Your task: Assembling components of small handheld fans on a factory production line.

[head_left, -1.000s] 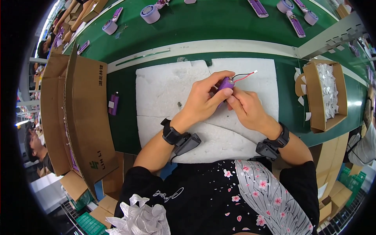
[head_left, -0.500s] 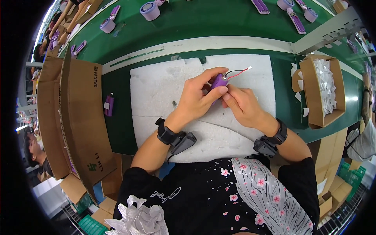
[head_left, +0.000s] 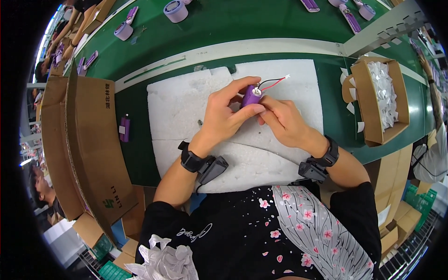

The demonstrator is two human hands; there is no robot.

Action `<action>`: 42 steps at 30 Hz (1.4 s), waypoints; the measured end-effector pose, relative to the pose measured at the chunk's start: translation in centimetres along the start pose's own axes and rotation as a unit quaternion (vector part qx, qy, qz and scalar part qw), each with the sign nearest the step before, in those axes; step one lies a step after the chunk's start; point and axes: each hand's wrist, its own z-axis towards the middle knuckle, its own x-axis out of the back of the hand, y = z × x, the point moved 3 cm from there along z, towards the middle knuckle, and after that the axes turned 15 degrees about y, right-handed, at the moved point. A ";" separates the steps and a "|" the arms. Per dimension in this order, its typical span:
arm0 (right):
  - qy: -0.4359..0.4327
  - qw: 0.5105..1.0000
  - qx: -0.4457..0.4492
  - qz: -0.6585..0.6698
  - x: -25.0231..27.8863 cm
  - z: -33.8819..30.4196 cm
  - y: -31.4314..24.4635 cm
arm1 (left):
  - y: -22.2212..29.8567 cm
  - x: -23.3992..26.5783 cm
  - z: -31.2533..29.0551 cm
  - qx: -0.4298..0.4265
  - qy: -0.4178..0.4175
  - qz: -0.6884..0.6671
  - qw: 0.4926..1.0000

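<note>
Head view: grasping purple batt. pack [head_left: 252, 96] w/ L fingers [head_left: 242, 84], on a slant above far half of white foam sheet [head_left: 175, 109]. Holding R fingers [head_left: 276, 115] bent in at pack's lower R side; can't tell if clamped, w/ contact pt. partly hidden. Seen at pack's far end: black + red leads [head_left: 272, 85], w/ small white connector [head_left: 287, 76] at tip. L of sheet, on green counter [head_left: 136, 161]: 2nd purple pack [head_left: 124, 130] w/ white label; farther L, big open cardboard box [head_left: 100, 149]. R of sheet: smaller cardboard box [head_left: 402, 105] w/ white pcs. [head_left: 383, 88] inside. Beyond sheet: white rail [head_left: 242, 48], then lilac + purple units [head_left: 176, 12] past it. Over nr half of sheet: 2 black wrist units [head_left: 213, 169].
</note>
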 end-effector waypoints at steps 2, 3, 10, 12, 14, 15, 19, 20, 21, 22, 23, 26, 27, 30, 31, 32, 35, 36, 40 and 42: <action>0.008 1.000 0.006 0.006 -0.1 0.0 0.2 | 0.1 0.1 0.1 0.008 -0.003 -0.007 1.000; 0.011 1.000 0.009 0.009 -0.1 0.0 0.3 | 0.4 0.1 0.2 0.011 -0.015 0.000 1.000; 0.067 0.997 0.029 -0.012 0.2 0.4 -0.2 | 0.1 0.5 0.2 -0.052 -0.071 0.054 0.995; 0.074 0.996 0.033 -0.025 0.3 0.3 -0.3 | 0.1 0.6 0.1 -0.051 -0.037 0.027 0.998; 0.085 0.996 0.040 -0.012 0.2 0.4 -0.4 | 0.1 0.4 0.3 -0.052 -0.027 0.005 0.998; 0.089 0.995 0.043 -0.006 0.2 0.4 -0.3 | 0.1 0.3 0.3 -0.042 -0.032 0.005 0.999; 0.114 0.991 0.069 -0.002 -0.1 0.5 -0.1 | 0.2 0.2 0.0 -0.011 -0.049 -0.006 0.999; 0.116 0.991 0.068 -0.005 0.1 0.4 0.0 | 0.2 0.1 -0.1 0.001 -0.055 -0.020 0.998; 0.120 0.990 0.073 -0.002 0.1 0.4 -0.1 | 0.2 0.2 -0.1 0.012 -0.058 -0.031 0.998; 0.124 0.989 0.079 0.001 0.0 0.4 -0.1 | 0.3 0.2 -0.2 0.012 -0.058 -0.031 0.998; 0.127 0.988 0.085 0.004 0.0 0.4 -0.2 | 0.4 0.2 -0.2 0.021 -0.060 -0.053 0.997; 0.130 0.988 0.081 -0.007 0.1 0.5 -0.1 | 0.4 0.1 -0.1 0.038 -0.062 -0.096 0.993; 0.131 0.988 0.079 -0.014 0.2 0.5 -0.1 | 0.3 0.1 0.0 0.031 -0.061 -0.104 0.992; 0.138 0.989 0.061 0.001 0.4 0.4 -0.5 | 0.4 0.3 0.1 0.016 -0.057 -0.119 0.991; 0.143 0.988 0.051 0.004 0.5 0.3 -0.5 | 0.3 0.2 0.1 0.050 -0.033 -0.143 0.988; 0.143 0.988 0.050 0.003 0.6 0.3 -0.4 | 0.2 0.1 0.1 0.083 -0.008 -0.167 0.982; 0.150 0.988 0.036 0.002 0.9 0.3 -0.2 | 0.4 0.6 0.3 0.141 0.044 -0.204 0.968; 0.155 0.987 0.035 -0.005 1.2 0.5 -0.2 | 0.5 1.0 0.5 0.166 0.070 -0.216 0.960; 0.278 0.959 0.036 0.047 3.9 1.7 1.1 | -0.3 2.0 1.1 0.213 0.120 -0.266 0.933; 0.384 0.916 0.008 0.113 6.9 2.8 2.0 | -0.6 2.3 0.9 0.223 0.134 -0.284 0.923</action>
